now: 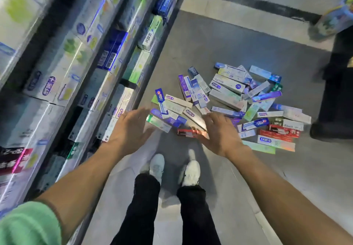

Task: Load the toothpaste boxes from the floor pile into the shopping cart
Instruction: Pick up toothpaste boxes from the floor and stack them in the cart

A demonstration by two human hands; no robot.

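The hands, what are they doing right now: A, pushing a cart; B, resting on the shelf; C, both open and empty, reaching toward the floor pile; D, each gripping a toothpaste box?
C: the left hand and right hand show spread fingers holding nothing, above the near edge of the pile of toothpaste boxes.

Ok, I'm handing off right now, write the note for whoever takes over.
Left hand: open, empty, reaching toward the pile's near edge.
Right hand: open, empty, over the near boxes.
Toothpaste boxes: scattered pile on the floor ahead of the feet, beside the stocked shelves.
Shopping cart: not in view.
Done: cannot tell.
Left: pick up the boxes and load them.
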